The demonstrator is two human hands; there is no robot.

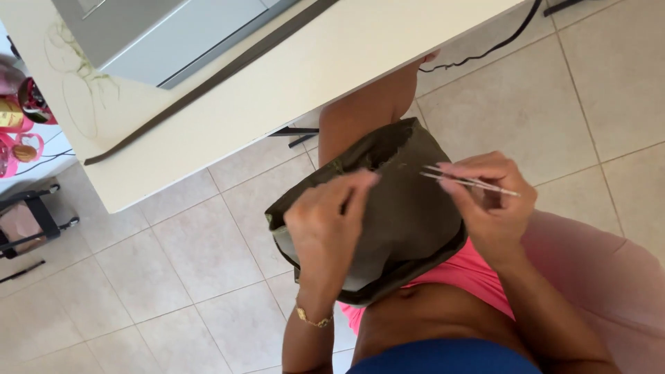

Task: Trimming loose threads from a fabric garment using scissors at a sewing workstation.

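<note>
While the olive fabric piece (402, 215) lay on the lap below the cream table (291, 83), its top edge was pinched by the left hand (325, 225); thin metal tweezers (471, 181), apparently squeezed together, were gripped by the right hand (492, 208) just above the fabric.
</note>
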